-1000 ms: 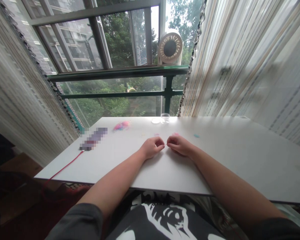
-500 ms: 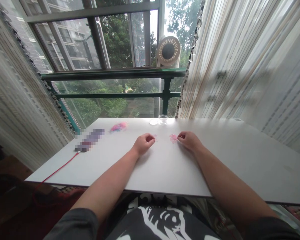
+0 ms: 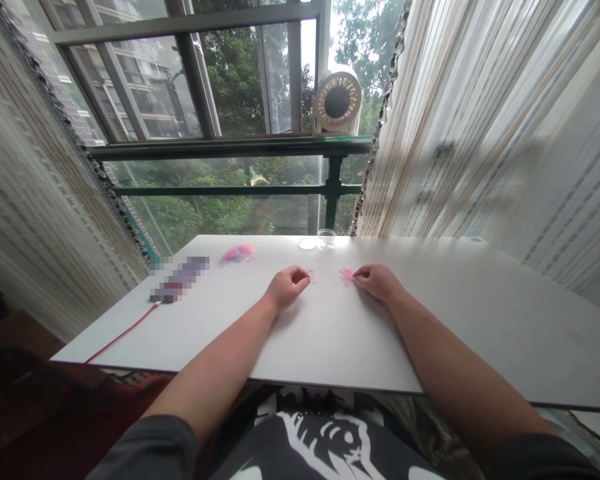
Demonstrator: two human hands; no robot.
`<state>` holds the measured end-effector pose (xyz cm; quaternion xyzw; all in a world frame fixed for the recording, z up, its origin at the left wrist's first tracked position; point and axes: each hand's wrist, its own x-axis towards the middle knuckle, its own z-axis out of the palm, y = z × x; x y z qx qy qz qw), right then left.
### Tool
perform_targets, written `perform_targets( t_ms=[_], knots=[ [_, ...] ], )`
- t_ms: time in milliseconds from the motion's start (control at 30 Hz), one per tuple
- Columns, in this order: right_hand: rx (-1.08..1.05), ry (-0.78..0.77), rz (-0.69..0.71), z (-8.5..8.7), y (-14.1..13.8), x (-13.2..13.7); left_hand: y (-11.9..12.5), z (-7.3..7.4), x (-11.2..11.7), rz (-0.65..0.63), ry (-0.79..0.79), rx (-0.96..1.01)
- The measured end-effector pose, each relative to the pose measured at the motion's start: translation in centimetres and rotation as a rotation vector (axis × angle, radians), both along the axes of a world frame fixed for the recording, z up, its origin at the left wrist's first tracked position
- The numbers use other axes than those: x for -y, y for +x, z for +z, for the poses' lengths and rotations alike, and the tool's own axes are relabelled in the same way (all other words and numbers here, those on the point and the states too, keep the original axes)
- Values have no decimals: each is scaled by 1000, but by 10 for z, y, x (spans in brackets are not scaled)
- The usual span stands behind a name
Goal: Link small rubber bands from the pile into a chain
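Note:
Thumb and fingertips of my left hand [image 3: 290,288] are pinched together just above the table, beside a few thin purplish loops [image 3: 311,274]. What lies between those fingertips is too small to make out. My right hand [image 3: 377,280] is closed in a pinch at the right edge of a small pile of pink loops [image 3: 347,276] that look like rubber bands, and its fingertips touch them. A larger multicoloured heap of similar bands [image 3: 238,253] lies farther left. Behind my hands stand a clear round tub [image 3: 326,240] and, beside it, a flat clear lid [image 3: 307,245].
The white table [image 3: 320,340] runs up to the window. At its left lies a pixelated device [image 3: 183,279] with a red cable [image 3: 123,335] hanging over the front edge. A white round fan [image 3: 337,100] stands on the sill above the green railing [image 3: 220,148]. Curtains hang on both sides.
My right fingertips have moved slightly left into the edge of the pink pile, which has shifted a little. My left hand has hardly moved.

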<state>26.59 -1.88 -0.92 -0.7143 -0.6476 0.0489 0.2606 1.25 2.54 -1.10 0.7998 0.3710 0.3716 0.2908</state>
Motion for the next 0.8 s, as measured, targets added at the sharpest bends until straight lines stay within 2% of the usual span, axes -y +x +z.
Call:
perform_targets(
  t_ms=[267,333,433,500,567,633,733,800],
  knots=[
    [-225,135,-13,-1,0,-2,0,-2,-1,9,17,-11],
    [-267,130,70,-1,-7,0,-1,-2,0,3,29,-34],
    [-273,65,294,0,-23,5,-8,0,-2,-21,32,-138],
    [-250,43,387,2,-33,9,-17,3,-6,12,21,-221],
    [-217,30,432,4,-41,13,-28,5,-13,113,9,-300],
    [-190,-2,452,6,-45,15,-41,7,-23,265,-2,-379],
    [-176,-66,457,7,-45,16,-56,4,-41,524,-58,-468],
    [-178,-89,452,7,-45,16,-63,0,-51,628,-92,-492]
  ],
)
